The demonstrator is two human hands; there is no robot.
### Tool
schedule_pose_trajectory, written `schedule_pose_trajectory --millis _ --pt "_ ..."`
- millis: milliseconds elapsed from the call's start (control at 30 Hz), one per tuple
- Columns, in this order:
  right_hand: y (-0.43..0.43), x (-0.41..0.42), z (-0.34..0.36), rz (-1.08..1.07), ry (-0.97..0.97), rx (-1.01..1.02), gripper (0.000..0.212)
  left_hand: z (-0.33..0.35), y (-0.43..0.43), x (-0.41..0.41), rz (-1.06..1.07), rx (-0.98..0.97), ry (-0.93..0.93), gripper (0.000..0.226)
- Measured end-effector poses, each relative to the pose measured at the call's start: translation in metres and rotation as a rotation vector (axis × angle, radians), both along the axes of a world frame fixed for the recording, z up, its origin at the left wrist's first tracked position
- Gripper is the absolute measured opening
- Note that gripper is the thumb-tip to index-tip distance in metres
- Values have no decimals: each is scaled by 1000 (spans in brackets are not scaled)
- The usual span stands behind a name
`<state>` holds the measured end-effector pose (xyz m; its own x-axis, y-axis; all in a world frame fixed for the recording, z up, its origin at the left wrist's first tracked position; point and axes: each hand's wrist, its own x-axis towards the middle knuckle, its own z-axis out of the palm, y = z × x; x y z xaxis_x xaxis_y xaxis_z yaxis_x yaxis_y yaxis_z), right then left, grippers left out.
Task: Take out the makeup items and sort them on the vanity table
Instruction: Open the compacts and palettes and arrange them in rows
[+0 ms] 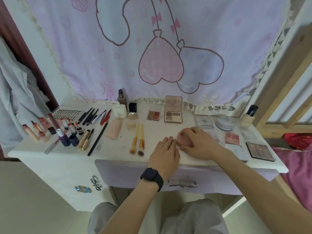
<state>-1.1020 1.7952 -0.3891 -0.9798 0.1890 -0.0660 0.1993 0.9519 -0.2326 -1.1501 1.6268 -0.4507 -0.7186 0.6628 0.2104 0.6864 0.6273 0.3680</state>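
Sorting looks nearly finished: lipsticks (42,129), brushes (138,141) and palettes (173,114) lie grouped across the worktop (157,130), and only a pink sponge (185,141) near the front edge seems left to place. The right hand (200,142) curls over that sponge, gripping it, while the left hand (166,152) lies flat and open, fingertips just beside it.

Back wall is pretty much all pale lilac cloth (152,48), pink heart balloons and bows drawn on it, tassel trim round the edge. White table (59,159) sits in front, with a lavender drawer (126,174) and silver handle (181,184), plus a silver bow (95,182) and blue ornament (83,189) on the cabinet front. Left side: dark red door frame (25,48) and a grey garment (15,92) hanging. Right side: light wood frame (287,92), pink bedding (298,174) below. Beige floor (33,200), soft even light.
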Motion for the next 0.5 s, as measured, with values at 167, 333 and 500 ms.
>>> schedule_pose_trajectory --millis 167,333,500 --pt "-6 22 6 -58 116 -204 54 14 -6 0 -16 87 -173 48" --pt "-32 67 17 -170 405 -760 36 47 -30 16 -3 660 -703 36" --pt "-67 97 4 -218 490 -1087 36 47 -53 38 -150 715 -991 48"
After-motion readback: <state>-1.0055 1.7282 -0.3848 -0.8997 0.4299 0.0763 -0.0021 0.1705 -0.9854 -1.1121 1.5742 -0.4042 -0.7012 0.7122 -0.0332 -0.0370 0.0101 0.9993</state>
